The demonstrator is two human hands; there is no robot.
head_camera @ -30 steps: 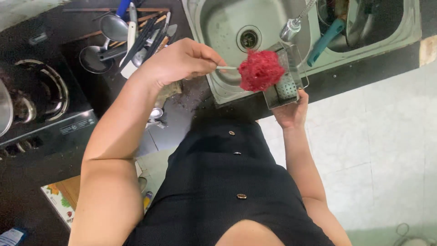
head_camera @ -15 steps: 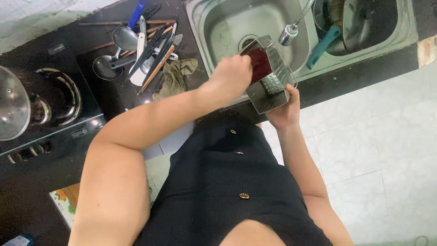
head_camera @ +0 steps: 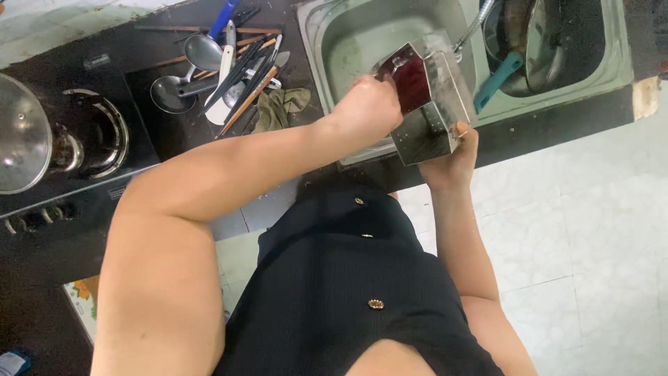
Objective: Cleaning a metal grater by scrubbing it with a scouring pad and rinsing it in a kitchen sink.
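Observation:
My left hand (head_camera: 369,104) grips a dark red scrubbing pad (head_camera: 410,80) and presses it into the open side of a rectangular metal holder (head_camera: 435,118) with perforated walls. My right hand (head_camera: 452,157) supports the holder from below at its near end. The holder is tilted on its side above the front rim of the left sink basin (head_camera: 348,42). Most of the pad is hidden inside the holder and behind my fingers.
A faucet hose (head_camera: 473,31) hangs over the basins. The right basin holds a pan and a blue-handled tool (head_camera: 497,80). Ladles, knives and chopsticks (head_camera: 229,69) lie on the dark counter beside a crumpled cloth (head_camera: 278,108). A gas stove (head_camera: 83,139) with a glass lid (head_camera: 21,132) is at the left.
My left hand has carried the red pad from outside the holder into it. The holder has been tipped onto its side and lifted slightly by my right hand.

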